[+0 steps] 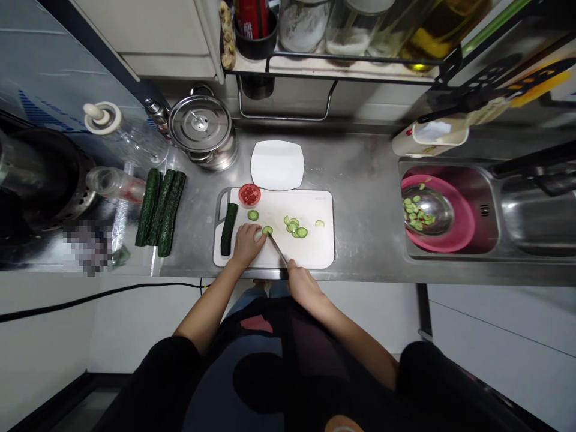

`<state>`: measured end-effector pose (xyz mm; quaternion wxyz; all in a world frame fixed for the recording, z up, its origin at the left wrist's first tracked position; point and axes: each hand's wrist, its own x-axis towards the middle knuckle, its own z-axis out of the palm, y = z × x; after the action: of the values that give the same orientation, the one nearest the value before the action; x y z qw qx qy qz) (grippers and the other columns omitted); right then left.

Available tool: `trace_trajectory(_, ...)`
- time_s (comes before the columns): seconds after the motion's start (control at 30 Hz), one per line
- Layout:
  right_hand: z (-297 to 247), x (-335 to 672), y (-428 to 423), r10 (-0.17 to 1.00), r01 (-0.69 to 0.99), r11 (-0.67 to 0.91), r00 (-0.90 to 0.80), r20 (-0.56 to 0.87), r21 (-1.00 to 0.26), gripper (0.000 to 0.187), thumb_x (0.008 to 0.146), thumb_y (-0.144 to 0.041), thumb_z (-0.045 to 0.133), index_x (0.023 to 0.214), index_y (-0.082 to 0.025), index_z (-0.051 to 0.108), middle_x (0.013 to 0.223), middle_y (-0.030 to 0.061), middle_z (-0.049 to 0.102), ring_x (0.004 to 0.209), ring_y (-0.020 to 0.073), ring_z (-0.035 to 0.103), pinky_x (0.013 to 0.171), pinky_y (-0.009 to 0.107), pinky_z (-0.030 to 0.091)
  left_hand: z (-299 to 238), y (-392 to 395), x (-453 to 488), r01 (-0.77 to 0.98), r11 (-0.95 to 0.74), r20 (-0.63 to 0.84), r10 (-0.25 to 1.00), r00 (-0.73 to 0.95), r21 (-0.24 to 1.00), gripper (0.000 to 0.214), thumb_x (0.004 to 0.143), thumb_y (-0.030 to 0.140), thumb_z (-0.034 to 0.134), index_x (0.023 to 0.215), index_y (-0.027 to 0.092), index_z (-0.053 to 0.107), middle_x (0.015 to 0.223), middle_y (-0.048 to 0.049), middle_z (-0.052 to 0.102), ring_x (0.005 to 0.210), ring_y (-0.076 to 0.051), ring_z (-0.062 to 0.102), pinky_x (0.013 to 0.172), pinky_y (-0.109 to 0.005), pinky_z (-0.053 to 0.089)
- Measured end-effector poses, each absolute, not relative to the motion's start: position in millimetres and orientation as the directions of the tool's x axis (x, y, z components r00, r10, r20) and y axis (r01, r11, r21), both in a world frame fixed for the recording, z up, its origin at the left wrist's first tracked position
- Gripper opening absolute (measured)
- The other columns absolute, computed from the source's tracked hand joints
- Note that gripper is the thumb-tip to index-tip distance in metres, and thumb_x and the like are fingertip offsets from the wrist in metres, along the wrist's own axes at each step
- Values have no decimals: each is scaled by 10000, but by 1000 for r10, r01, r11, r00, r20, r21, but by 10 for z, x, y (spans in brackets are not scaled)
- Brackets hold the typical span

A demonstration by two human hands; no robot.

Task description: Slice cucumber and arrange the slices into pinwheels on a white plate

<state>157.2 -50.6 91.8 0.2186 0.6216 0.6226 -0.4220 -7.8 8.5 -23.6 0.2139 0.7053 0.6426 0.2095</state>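
My right hand (302,281) grips a knife (278,249) by its handle, at the front edge of the white cutting board (312,255). The blade slants forward and left, its tip at a cucumber (267,230) with a pale cut face. My left hand (247,245) is closed on that cucumber from the left, its fingers covering most of it. Left of this hand, a dark green length of cucumber (229,229) lies on the board. Several cucumber slices (294,227) lie to the right of the blade. One slice (252,215) rests behind my left hand.
A small red dish (249,195) and a white plate (277,165) are at the board's back edge. Whole cucumbers (170,215) and a lidded steel pot (200,125) stand left. The sink holds a pink basin (463,215) with a metal bowl. A spice rack (351,67) overhangs the back.
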Motion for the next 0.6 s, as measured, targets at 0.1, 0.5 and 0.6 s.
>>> trace_trajectory(0.1,999,1680,-555,553,967,-114,-130,-823,-229,402,782,27,359,1140,-97,494,946,155,679,949,236,642,703,265,416,-225,139,-50,818,-84,8,995,96,569,157,764,231,620,918,203,613,882,-65,613,884,-224,561,845,-370,460)
trace_trajectory(0.5,1052,1964,-647,556,970,-177,-42,-830,-168,336,810,-38,373,1105,-121,509,909,146,670,870,238,641,631,265,351,58,377,129,838,82,-323,939,115,539,77,756,126,570,785,173,623,817,-46,625,856,-199,598,790,-307,459)
trace_trajectory(0.6,1032,1977,-636,566,968,-180,-41,-823,-172,334,819,-44,372,1113,-125,506,909,142,670,874,237,640,630,264,347,144,436,71,782,179,-384,920,83,598,59,769,155,584,801,187,621,773,-9,653,763,-158,605,732,-264,454)
